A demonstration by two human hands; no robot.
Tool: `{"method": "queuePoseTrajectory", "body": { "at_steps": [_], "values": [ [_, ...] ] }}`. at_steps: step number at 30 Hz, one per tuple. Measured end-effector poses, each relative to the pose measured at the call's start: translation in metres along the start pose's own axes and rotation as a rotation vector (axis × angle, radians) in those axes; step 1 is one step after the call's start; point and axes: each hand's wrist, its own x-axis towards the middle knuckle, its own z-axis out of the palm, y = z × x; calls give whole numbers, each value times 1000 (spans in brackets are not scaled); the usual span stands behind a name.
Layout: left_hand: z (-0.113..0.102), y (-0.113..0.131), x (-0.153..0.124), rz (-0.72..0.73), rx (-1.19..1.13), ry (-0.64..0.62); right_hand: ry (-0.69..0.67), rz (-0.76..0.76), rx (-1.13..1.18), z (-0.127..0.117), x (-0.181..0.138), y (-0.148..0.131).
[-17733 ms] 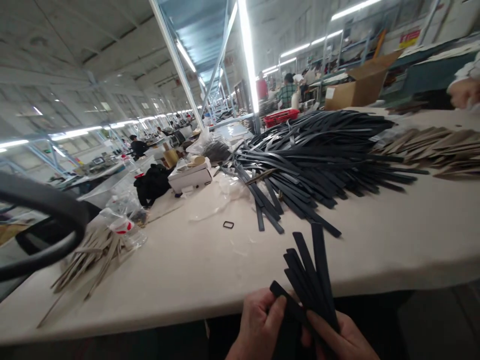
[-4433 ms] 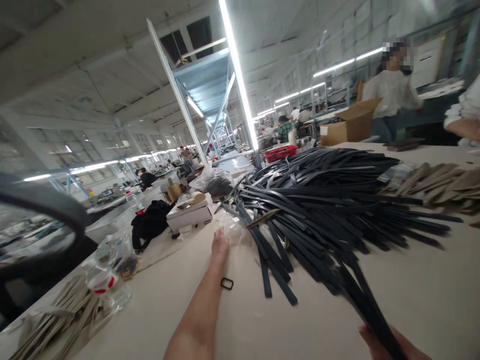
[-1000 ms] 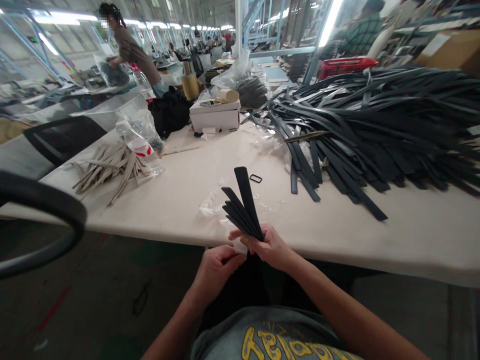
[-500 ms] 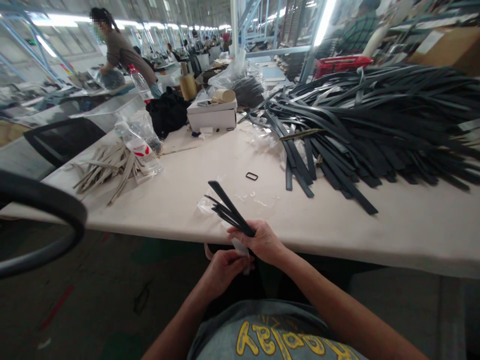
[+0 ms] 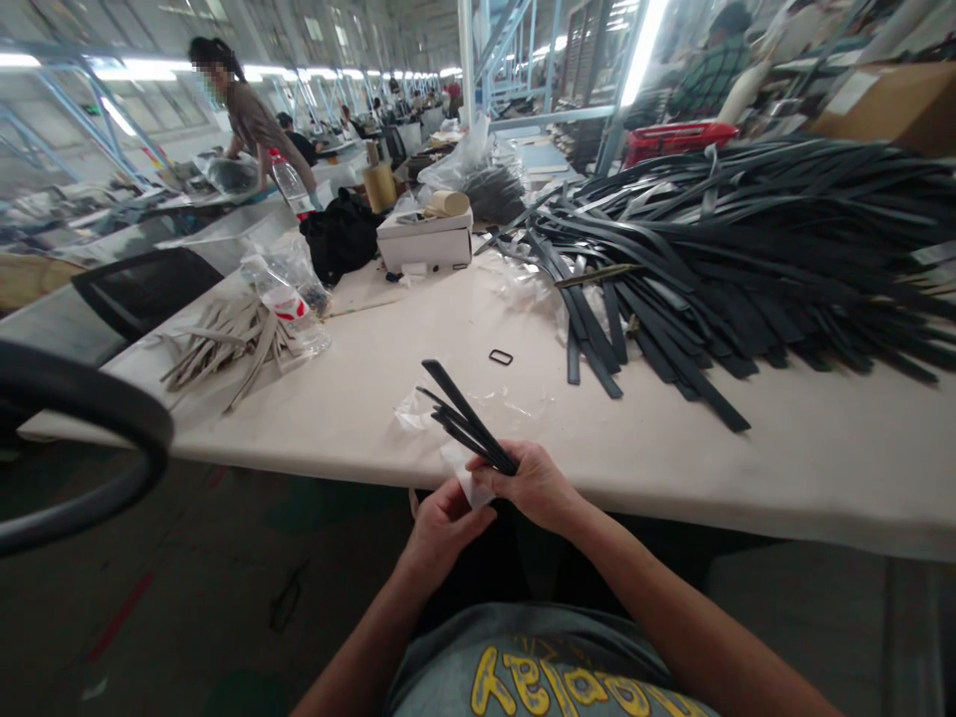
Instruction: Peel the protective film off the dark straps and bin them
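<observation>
R hand point(image 5: 534, 486) blk strips point(image 5: 464, 423), L hand point(image 5: 442, 520) scrap point(image 5: 461, 478)

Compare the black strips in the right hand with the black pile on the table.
The held strips are few; the pile holds very many. The held strips fan upward from the right hand; the pile lies sprawled and crisscrossed on the table. Both are flat black bands.
</observation>
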Motion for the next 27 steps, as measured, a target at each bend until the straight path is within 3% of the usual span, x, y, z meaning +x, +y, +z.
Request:
{"method": "queuePoseTrajectory", "body": {
  "at_steps": [6,12,21,27],
  "values": [
    [-3,-4,0,92,197,171,19,-46,-86,5,2,6],
    [3,-5,-1,-88,2,4,25,-63,-136,7,1,1],
    [8,-3,-11,-220,-81,-133,10,-40,-148,9,0,5],
    [11,-2,-13,-213,-10,-122,9,-37,-105,2,-1,2]
  ]
}}
